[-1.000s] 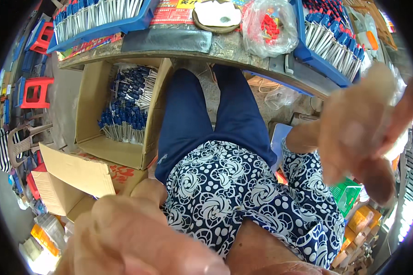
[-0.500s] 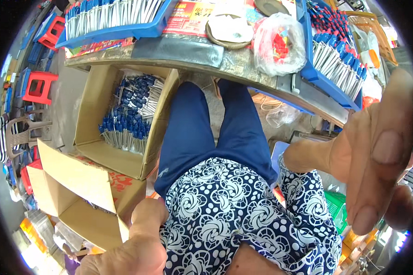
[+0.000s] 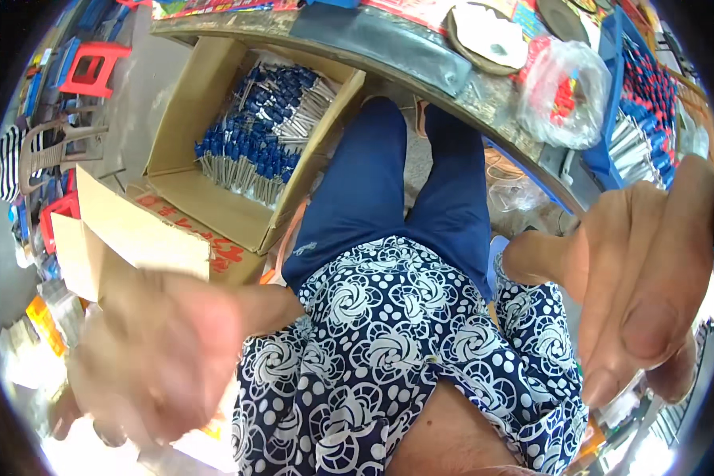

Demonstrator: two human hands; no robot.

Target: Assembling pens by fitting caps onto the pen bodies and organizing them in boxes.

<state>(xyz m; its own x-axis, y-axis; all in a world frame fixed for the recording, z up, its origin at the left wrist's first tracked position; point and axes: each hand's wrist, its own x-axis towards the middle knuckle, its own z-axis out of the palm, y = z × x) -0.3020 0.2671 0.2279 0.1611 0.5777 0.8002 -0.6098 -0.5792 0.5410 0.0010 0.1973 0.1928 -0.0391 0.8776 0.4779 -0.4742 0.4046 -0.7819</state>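
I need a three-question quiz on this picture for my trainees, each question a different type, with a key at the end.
1. True or false: a clear plastic bag of red pieces sits on the workbench.
2. What lies in the upper cardboard box, beside the person's legs?
a) red stools
b) blue-ended rods
c) patterned cloth
3. Which is nearer the blue tray at the picture's right: the left hand or the right hand?
Key: 1 true; 2 b; 3 right hand.

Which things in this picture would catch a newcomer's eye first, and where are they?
Probably the left hand, large and blurred at lower left, and the right hand, large at the right edge. Then perhaps the open box of blue pieces, upper left, near the bench.
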